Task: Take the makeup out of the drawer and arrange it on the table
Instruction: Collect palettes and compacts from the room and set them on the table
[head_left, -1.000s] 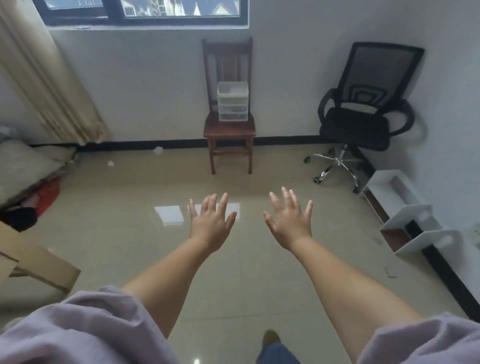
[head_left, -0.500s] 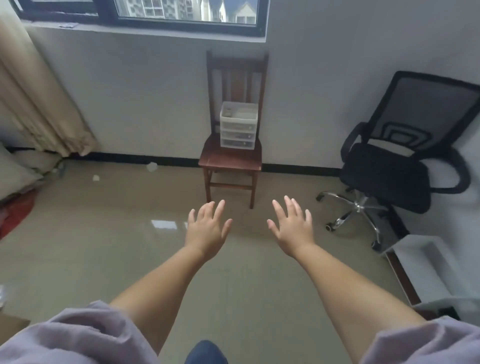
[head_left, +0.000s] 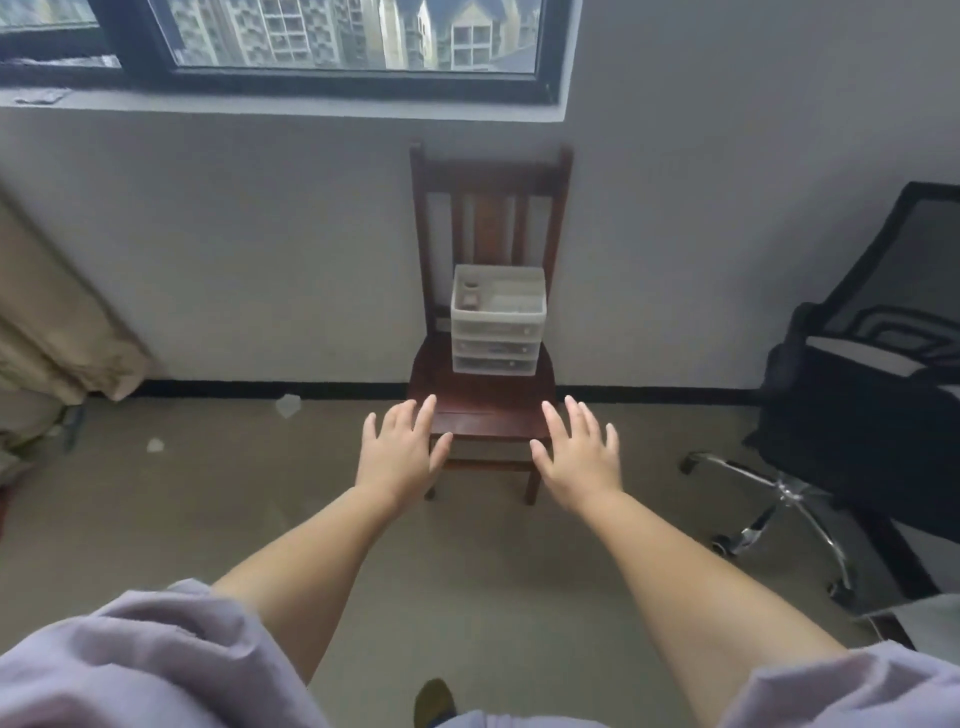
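We face a grey wall with a window (head_left: 291, 41) across the upper left of the frame, and a black office chair (head_left: 872, 395) at the right edge. In the centre stands a dark wooden chair (head_left: 488, 410) against the wall, and on the back half of its seat sits the small translucent drawer unit (head_left: 497, 319) — three shallow drawers stacked, all pushed in, under an open top tray holding a few small items too blurred to name. The makeup itself is not visible; we judge it to be inside those drawers. No table shows in this view.

Our left hand (head_left: 402, 457) and right hand (head_left: 579, 460) are raised side by side in mid-frame, palms down, fingers straight and spread, holding nothing. They sit just below the seat's front edge in the picture. The drawer unit lies straight ahead and above the fingertips in the frame, centred between the two hands — neither is clearly nearer. The drawers' long axis runs left to right, fronts facing us, so the pull comes straight back toward us.
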